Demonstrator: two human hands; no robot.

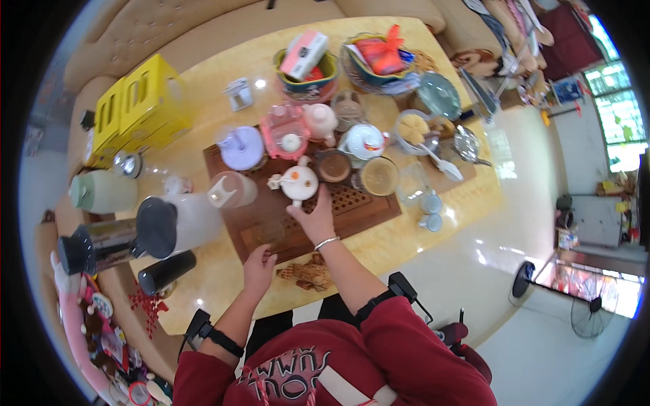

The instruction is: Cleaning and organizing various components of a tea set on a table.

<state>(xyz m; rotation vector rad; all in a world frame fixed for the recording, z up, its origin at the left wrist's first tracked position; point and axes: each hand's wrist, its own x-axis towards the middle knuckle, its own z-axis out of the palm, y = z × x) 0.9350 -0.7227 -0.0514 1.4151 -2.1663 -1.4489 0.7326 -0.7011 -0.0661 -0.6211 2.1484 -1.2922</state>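
My right hand (314, 218) is at the near side of a small white teapot (298, 182) with an orange mark on its lid. Its thumb and fingers lie spread on either side of the pot's near handle; whether they grip it is unclear. Loosely curled, my left hand (260, 269) is at the near edge of a wooden tea tray (238, 213). Just beyond its fingertips is what looks like a clear glass cup (270, 232), faint against the wood. A brown cup (333, 165) and a tan-topped round container (379, 176) sit right of the teapot.
Left of the teapot stand a pinkish lidded cup (233, 190) and a large dark-lidded pitcher (195, 221). A black cylinder (167, 272) lies at the table's left. Crumpled brown cloth or paper (307, 274) lies near me. Two small cups (430, 203) stand on the right.
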